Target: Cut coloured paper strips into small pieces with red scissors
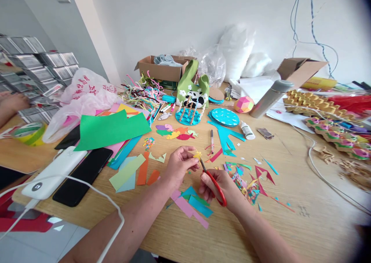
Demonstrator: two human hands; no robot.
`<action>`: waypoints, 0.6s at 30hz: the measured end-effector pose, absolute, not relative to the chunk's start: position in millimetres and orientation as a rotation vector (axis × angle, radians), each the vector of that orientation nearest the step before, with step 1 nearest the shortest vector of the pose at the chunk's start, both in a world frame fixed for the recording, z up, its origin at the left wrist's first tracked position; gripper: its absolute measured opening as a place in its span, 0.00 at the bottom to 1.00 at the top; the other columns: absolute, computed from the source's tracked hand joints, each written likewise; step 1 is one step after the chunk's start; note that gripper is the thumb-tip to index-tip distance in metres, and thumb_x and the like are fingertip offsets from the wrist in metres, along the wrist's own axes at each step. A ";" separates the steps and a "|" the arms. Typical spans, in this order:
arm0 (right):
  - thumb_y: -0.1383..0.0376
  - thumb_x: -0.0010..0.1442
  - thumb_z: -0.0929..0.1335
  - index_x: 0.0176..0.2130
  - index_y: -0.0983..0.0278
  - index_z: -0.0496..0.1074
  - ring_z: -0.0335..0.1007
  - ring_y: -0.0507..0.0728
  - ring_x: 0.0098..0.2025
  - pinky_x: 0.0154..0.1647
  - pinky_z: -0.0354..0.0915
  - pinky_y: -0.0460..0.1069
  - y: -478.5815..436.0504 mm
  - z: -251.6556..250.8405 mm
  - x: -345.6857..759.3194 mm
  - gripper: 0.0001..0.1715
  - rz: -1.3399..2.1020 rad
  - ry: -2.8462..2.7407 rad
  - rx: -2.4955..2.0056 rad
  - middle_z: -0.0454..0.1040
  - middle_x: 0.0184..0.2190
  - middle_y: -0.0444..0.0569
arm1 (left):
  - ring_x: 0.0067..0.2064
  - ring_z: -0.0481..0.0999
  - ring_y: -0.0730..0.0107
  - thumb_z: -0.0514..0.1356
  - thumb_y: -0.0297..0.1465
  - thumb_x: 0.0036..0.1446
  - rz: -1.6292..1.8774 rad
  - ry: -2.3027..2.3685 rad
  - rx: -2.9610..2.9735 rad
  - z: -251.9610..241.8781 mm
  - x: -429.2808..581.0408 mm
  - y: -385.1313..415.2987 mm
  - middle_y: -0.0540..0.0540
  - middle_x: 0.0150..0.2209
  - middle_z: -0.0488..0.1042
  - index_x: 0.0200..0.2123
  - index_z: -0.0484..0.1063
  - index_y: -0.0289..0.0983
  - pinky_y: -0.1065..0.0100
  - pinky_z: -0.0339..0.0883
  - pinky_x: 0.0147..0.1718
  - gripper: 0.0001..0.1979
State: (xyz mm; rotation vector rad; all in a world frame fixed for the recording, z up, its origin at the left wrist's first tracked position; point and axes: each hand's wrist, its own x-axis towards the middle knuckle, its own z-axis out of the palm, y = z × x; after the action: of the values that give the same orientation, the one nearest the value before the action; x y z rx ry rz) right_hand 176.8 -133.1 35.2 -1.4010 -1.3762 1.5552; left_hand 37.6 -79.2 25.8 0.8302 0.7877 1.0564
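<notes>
Between thumb and fingers, my left hand point(181, 164) pinches a small yellow paper piece point(197, 155) with a jagged outline. My right hand point(217, 185) is closed round red-handled scissors point(219, 191), whose blade tips are at the edge of that paper. Just beyond the hands lie several cut paper fish point(176, 133) in mixed colours. Paper strips point(193, 209) in pink, blue and green lie below the hands. To the right spreads a heap of paper scraps point(246, 184), with a red offcut point(264, 176) beside it.
Green card sheets point(116, 129), a black phone point(82, 177) and a white power bank point(53, 173) are on the left. At the back stand a panda bag point(193, 89), blue discs point(224, 117) and a leaning flask point(271, 99). A white cable crosses my left forearm. Another person's hand point(13, 102) shows far left.
</notes>
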 end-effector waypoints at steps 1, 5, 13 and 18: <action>0.44 0.50 0.67 0.22 0.68 0.67 0.67 0.50 0.15 0.14 0.63 0.43 -133.2 35.3 176.6 0.28 1.561 -1.373 -1.399 0.71 0.16 0.47 | 0.25 0.70 0.76 0.65 0.28 0.41 1.059 0.789 0.829 25.4 37.4 -79.0 0.51 0.26 0.70 0.40 0.66 0.35 0.72 0.63 0.27 0.20; 0.46 0.51 0.67 0.22 0.68 0.67 0.67 0.50 0.15 0.14 0.63 0.42 -132.7 33.5 177.6 0.27 1.568 -1.359 -1.397 0.71 0.16 0.47 | 0.25 0.71 0.76 0.64 0.27 0.43 1.051 0.781 0.850 25.2 36.8 -79.3 0.51 0.26 0.69 0.41 0.66 0.35 0.72 0.63 0.27 0.19; 0.48 0.51 0.68 0.22 0.67 0.66 0.66 0.49 0.14 0.12 0.61 0.41 -132.8 28.1 180.5 0.25 1.564 -1.346 -1.381 0.72 0.16 0.46 | 0.25 0.70 0.76 0.64 0.27 0.42 1.041 0.765 0.877 25.1 37.2 -79.5 0.53 0.24 0.67 0.40 0.67 0.35 0.72 0.63 0.26 0.19; 0.48 0.50 0.69 0.21 0.67 0.66 0.65 0.48 0.13 0.11 0.60 0.40 -131.4 27.5 179.7 0.25 1.563 -1.329 -1.413 0.71 0.15 0.45 | 0.25 0.70 0.76 0.63 0.26 0.43 1.042 0.758 0.872 24.9 37.5 -79.2 0.53 0.24 0.67 0.40 0.66 0.34 0.72 0.63 0.26 0.18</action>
State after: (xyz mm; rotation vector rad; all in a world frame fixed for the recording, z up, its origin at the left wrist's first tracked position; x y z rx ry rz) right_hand 179.7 -131.4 27.5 -1.4135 -1.3295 1.5632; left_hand 37.5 -79.2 24.9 0.8722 0.7576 1.0422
